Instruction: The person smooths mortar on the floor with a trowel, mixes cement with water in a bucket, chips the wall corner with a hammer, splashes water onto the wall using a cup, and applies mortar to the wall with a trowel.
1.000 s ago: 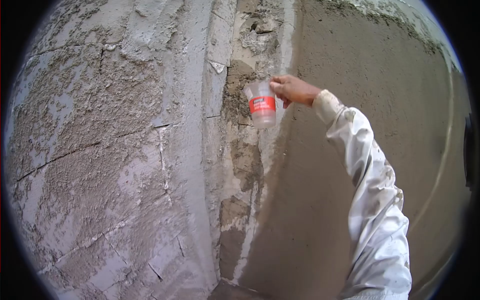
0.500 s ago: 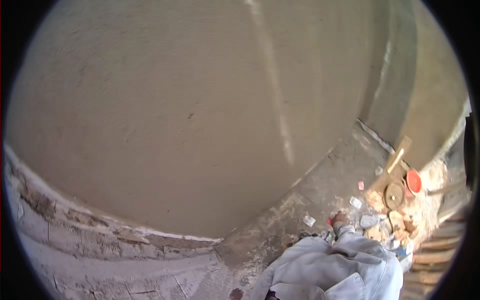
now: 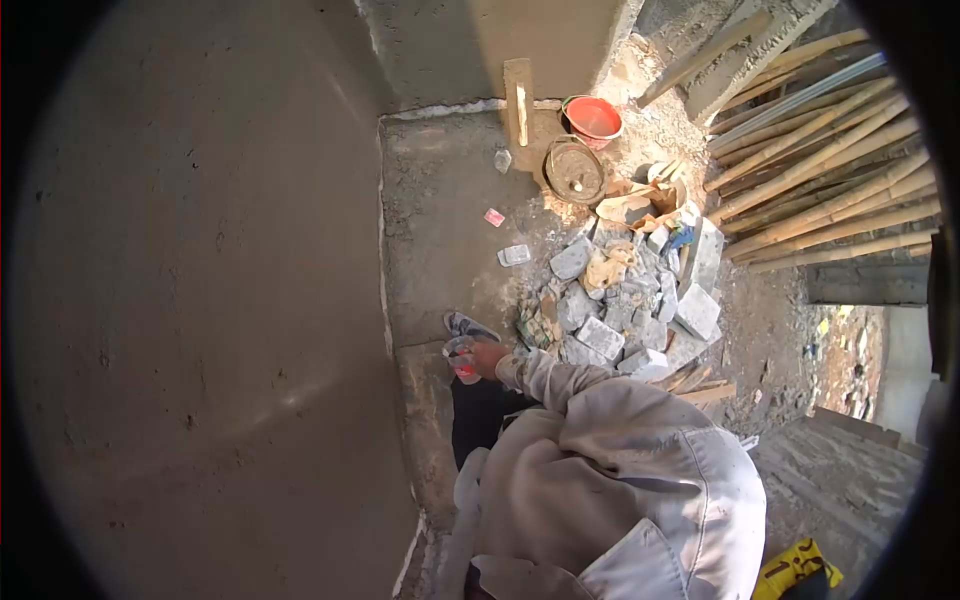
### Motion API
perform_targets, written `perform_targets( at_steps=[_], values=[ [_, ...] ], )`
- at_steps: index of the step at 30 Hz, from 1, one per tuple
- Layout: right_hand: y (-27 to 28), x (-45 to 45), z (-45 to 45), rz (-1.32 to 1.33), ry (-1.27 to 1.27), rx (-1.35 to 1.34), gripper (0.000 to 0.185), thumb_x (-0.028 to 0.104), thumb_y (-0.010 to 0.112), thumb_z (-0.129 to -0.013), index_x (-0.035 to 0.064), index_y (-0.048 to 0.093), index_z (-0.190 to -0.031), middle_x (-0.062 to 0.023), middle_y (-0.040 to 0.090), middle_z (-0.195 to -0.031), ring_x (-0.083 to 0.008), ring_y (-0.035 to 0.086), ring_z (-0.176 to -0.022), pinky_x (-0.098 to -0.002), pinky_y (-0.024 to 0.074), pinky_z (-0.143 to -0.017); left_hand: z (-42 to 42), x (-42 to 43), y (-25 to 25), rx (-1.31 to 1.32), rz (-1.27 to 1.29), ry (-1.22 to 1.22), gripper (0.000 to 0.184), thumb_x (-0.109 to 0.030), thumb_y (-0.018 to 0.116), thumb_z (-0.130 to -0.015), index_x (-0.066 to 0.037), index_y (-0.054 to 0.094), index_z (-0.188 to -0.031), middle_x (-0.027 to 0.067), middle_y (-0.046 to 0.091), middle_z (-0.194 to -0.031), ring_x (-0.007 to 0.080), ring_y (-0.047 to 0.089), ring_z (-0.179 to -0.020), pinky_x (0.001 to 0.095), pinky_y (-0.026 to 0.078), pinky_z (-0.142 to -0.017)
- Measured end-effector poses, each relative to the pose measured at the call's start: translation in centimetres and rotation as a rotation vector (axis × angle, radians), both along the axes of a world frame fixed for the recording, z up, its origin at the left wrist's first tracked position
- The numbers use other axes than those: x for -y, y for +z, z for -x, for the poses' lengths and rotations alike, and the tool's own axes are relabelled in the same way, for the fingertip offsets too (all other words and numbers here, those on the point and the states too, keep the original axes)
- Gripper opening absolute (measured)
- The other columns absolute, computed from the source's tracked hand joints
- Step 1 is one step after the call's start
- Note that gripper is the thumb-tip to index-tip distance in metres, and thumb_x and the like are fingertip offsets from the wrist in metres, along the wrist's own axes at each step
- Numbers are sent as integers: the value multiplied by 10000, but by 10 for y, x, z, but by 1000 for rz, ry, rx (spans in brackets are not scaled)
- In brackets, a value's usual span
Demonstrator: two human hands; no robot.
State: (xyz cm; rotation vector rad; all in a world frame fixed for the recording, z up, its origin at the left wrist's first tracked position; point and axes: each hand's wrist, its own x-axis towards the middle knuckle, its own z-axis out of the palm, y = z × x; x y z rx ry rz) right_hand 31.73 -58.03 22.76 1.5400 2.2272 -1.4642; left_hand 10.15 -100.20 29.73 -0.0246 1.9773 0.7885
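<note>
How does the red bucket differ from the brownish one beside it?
The red bucket is brightly coloured, while the brownish bucket looks dull and muddy. The brownish bucket sits closer to the rubble pile; the red bucket sits farther from it. Both are round.

The right hand (image 3: 485, 359) partly hides the cup (image 3: 465, 370), and the bottom edge crops the yellow bag (image 3: 793, 568).

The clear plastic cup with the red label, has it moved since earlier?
Yes, down: the cup, earlier at the rough edge of the smooth brown wall, is now in the hand, over the grey floor.
</note>
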Motion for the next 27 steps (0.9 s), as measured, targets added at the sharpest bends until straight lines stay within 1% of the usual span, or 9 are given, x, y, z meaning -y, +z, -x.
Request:
perform_targets(
  at_steps=[3,6,10,11,12,14,18,21,27],
  values=[
    [-21,-57,1,-60,-122,-77,336,249,588,-885,44,590,-1151,-255,635,-1080,-419,629,-1023,-492,498,-884,19,-43,-11,41,89,-156,80,-142,598,-871,-106,611,-941,53,649,-1029,193,626,-830,361,494,-699],
    [-11,-113,-48,-36,-248,172,300,263,596,-889,69,601,-1117,-243,635,-1060,-424,627,-997,-492,497,-872,56,-80,-9,31,131,-225,68,-134,597,-869,-107,610,-930,49,650,-1019,188,626,-818,357,494,-690],
    [-30,-183,-115,-181,-636,246,247,233,610,-885,64,618,-1065,-246,635,-1045,-436,616,-989,-472,501,-845,150,-191,-16,6,-111,88,53,-124,596,-867,-108,609,-916,44,652,-1007,181,627,-803,351,495,-679],
    [-20,-200,-130,-219,-718,249,228,226,615,-882,64,624,-1042,-243,646,-1011,-432,623,-972,-471,504,-828,169,-236,6,76,-281,191,200,-291,557,-940,-109,599,-1011,50,625,-1162,221,584,-1023,344,466,-829],
    [-12,-220,-143,-263,-798,250,210,219,620,-880,63,630,-1020,-241,658,-978,-429,630,-954,-470,508,-811,177,-290,24,-143,-237,-174,140,-231,564,-944,-109,573,-1013,58,600,-1248,216,570,-1113,340,468,-890],
    [-3,-265,-176,-336,-815,240,197,224,621,-884,68,639,-1002,-227,673,-933,-411,647,-917,-466,514,-793,229,-337,-8,-29,-476,-19,156,-18,579,-897,-69,563,-1045,58,599,-1242,205,573,-1150,327,482,-929],
    [31,-368,-232,-482,-840,239,201,247,623,-897,69,647,-986,-199,691,-863,-384,673,-845,-456,518,-743,190,-460,43,-134,-536,-191,275,26,559,-903,-13,565,-1175,60,604,-1200,211,568,-1161,323,476,-950],
    [31,-463,-289,-675,-820,324,208,250,621,-904,65,641,-997,-199,692,-851,-394,671,-821,-462,510,-719,212,-435,-48,-124,-532,-260,284,-64,544,-949,9,567,-1222,75,602,-1203,210,567,-1143,340,476,-937],
    [-36,-650,-416,-558,-844,470,344,230,573,-906,137,547,-1237,-248,633,-1009,-456,611,-964,-519,489,-822,36,-449,-18,41,-206,40,315,-239,509,-987,3,610,-1161,102,603,-1134,235,572,-1064,381,483,-890]
  ],
)
